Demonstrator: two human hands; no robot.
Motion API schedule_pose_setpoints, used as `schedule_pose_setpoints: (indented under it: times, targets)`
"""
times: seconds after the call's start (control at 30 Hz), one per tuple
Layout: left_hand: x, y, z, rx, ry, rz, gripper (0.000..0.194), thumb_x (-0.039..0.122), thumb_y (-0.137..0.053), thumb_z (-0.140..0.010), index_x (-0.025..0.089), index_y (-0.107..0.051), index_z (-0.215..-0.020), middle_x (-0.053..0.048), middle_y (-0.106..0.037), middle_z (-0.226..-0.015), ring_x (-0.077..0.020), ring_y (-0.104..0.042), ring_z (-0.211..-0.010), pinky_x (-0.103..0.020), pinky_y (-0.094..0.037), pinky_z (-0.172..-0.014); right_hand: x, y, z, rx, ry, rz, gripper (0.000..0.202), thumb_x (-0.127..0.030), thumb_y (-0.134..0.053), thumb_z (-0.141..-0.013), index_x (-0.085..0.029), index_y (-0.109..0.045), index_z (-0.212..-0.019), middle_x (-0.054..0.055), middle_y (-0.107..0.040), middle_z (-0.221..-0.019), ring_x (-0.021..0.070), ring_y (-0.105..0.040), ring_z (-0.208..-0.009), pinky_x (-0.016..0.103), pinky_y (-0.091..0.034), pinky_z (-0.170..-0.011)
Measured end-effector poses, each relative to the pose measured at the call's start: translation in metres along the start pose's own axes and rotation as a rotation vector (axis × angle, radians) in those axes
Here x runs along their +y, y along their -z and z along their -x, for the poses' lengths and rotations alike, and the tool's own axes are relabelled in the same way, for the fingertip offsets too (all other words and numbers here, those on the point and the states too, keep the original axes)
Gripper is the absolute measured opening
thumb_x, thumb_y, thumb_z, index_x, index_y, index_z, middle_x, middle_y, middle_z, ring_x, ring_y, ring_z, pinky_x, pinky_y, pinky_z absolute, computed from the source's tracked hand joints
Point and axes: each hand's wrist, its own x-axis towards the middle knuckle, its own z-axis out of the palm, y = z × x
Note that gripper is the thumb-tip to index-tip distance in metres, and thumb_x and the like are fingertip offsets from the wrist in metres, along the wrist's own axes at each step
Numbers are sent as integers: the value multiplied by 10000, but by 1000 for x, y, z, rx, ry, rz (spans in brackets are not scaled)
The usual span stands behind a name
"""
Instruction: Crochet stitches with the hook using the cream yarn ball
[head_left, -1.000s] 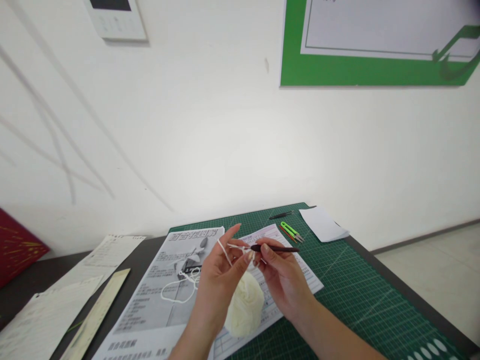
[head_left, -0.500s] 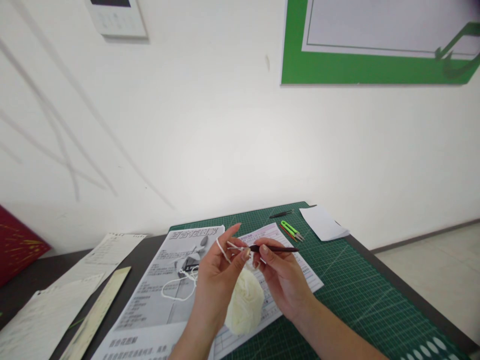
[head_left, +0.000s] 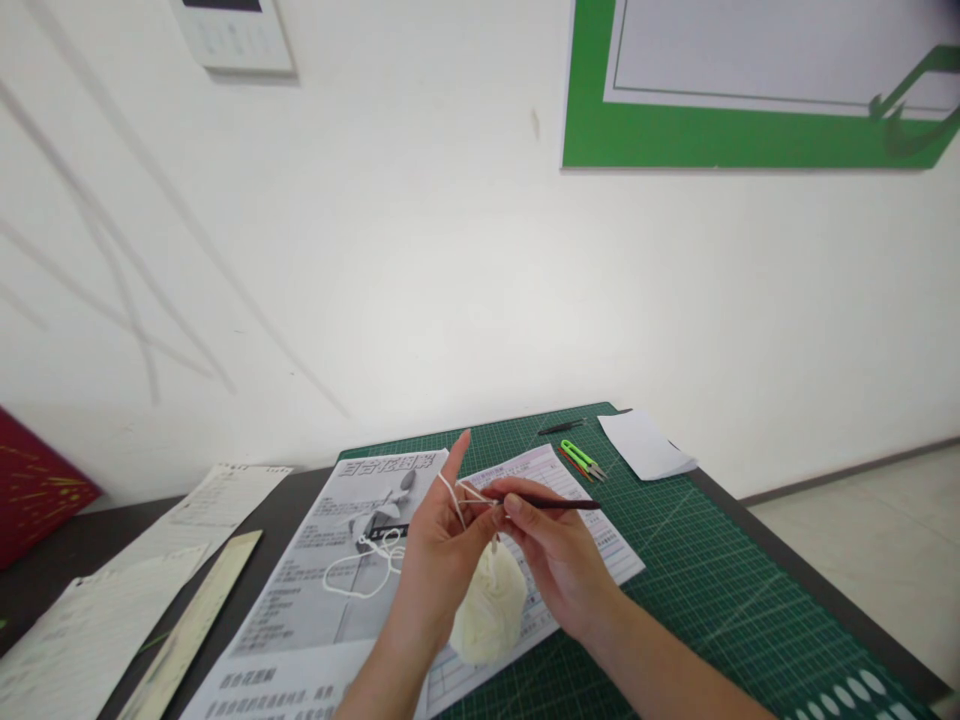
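Note:
My left hand is closed on white yarn, its index finger raised with a strand looped over it and the thumb pinching near the hook tip. My right hand grips a dark crochet hook like a pen, pointing left to where both hands' fingertips meet. The small stitches at the tip are mostly hidden by fingers. Below the hands a cream yarn ball rests on a printed form. Loose yarn curls over a printed sheet with a flower picture at left.
A green cutting mat covers the table. Green thread snips, black tweezers and white paper lie toward the back right. A ruler and handwritten sheets are at left. A white wall stands behind.
My left index finger has straightened upward, stretching the strand. My right hand with the crochet hook has come closer to the left fingertips, so the hands now meet.

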Motion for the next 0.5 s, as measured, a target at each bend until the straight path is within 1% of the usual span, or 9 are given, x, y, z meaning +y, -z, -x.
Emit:
schedule_pose_setpoints:
  times: [0.07,0.13,0.2,0.23,0.3,0.37,0.43,0.5]
  targets:
    - [-3,3,-3,-2,-2,-28,828,195,-715,-735,277,-310,-1452,54,-570,-635,-120,-526,-623,-235,-417,-624,1,2,-1,24,15,48,141,-235,-779,-689,-196,-762,-824,43,-752,-857,192,-656,-827,323,-482,-795]
    - [-6,9,-7,-37,-8,-76,812,228,-731,-723,266,-349,-1438,44,-583,-634,-129,-531,-619,-245,-417,-610,1,4,-3,53,24,64,142,-240,-791,-676,-192,-761,-806,38,-750,-828,190,-661,-806,334,-485,-802]
    - [-8,15,-12,-83,-9,-152,749,267,-768,-677,233,-478,-1367,12,-617,-666,-147,-550,-641,-255,-421,-599,0,5,-5,81,17,34,154,-261,-801,-669,-188,-756,-797,36,-752,-802,182,-670,-781,335,-490,-801]
    - [-8,18,-14,-87,-18,-185,691,291,-776,-665,220,-546,-1313,8,-612,-660,-143,-538,-624,-248,-411,-575,-1,6,-6,89,10,13,167,-276,-803,-670,-186,-753,-801,36,-753,-785,178,-677,-766,337,-492,-805]
    - [-7,21,-16,-81,-36,-214,581,342,-765,-676,213,-630,-1226,24,-560,-609,-117,-478,-559,-230,-363,-509,-2,6,-7,84,-4,-27,193,-296,-804,-675,-181,-746,-819,38,-756,-747,172,-688,-734,344,-494,-819]
    - [-5,22,-15,-87,-31,-210,513,390,-723,-719,217,-654,-1197,48,-468,-547,-92,-384,-486,-219,-283,-443,-4,7,-8,67,-23,-80,194,-300,-801,-685,-175,-740,-821,39,-756,-735,162,-691,-724,330,-496,-821]
    - [-3,21,-12,-120,-8,-189,452,421,-669,-768,205,-677,-1165,56,-395,-519,-81,-315,-454,-219,-220,-421,-5,8,-9,56,-48,-140,179,-300,-799,-692,-169,-737,-797,15,-735,-687,132,-669,-673,280,-505,-756]
    - [0,19,-9,-147,0,-163,372,432,-612,-813,188,-726,-1070,54,-354,-515,-78,-281,-448,-227,-203,-425,-5,10,-10,51,-73,-182,177,-308,-795,-699,-167,-738,-789,-29,-663,-574,94,-601,-568,233,-493,-651]
